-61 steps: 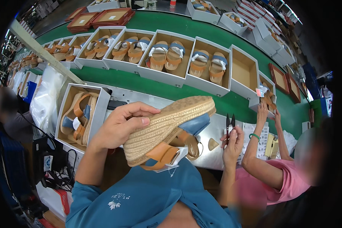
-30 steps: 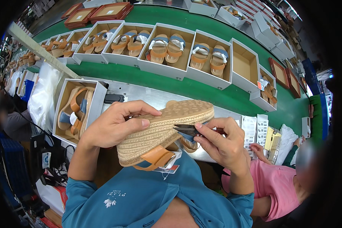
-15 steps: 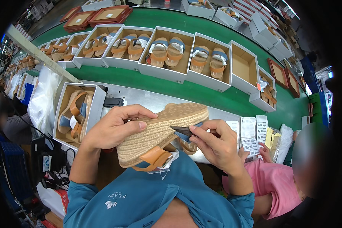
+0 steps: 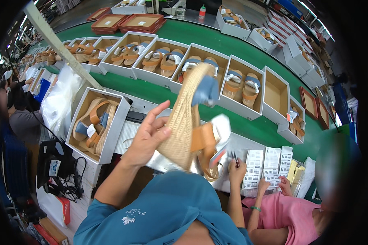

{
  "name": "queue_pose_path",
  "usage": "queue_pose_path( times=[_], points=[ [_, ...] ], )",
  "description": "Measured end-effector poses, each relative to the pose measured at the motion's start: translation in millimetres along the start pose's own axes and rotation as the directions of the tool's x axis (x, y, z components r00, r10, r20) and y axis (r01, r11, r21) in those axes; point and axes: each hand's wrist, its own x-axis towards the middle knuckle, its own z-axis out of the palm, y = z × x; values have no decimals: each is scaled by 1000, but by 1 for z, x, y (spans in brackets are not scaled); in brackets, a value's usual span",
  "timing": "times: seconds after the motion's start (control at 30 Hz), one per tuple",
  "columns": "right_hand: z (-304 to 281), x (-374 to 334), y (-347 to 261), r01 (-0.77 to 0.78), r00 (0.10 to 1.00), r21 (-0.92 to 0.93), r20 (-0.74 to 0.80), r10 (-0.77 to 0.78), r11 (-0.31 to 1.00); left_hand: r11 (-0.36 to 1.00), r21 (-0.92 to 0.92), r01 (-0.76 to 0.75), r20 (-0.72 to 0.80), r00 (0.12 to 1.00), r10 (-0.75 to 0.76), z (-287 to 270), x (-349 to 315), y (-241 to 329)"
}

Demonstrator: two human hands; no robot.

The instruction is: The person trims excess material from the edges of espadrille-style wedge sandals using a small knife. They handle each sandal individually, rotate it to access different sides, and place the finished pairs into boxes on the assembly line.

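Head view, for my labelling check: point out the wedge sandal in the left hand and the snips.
Wedge sandal (image 4: 182,126), head view: on its woven side.
Snips (image 4: 236,162), head view: near the base of the blades.

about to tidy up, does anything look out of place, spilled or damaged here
Nothing plainly spilled or damaged. Black cables tangle at lower left, looking messy. One white rectangular cardboard box shows bare tan inside, unlike its sandal-filled neighbours. The blue-strapped woven-wedge sandal in the left hand is blurred, possibly hiding small flaws.
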Motion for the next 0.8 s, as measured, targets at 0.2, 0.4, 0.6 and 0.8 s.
queue_pose_path(
  times=[0.2,0.4,0.6,0.8],
  points=[
    [-22,-13,-68,141,989,223,-77,-127,965,988,-131,-78,-145,988,58,26,4,-22],
    [-63,-21,-218,-44,935,972,122,-334,231,961,-260,-94,-141,988,59,53,2,-51],
    [-62,-22,-245,298,846,859,-36,-532,415,883,-442,156,-52,979,-198,49,-1,-46],
    [-65,-43,-260,881,312,416,-151,-938,226,112,-826,552,549,834,-60,-6,13,-106]
  ],
)
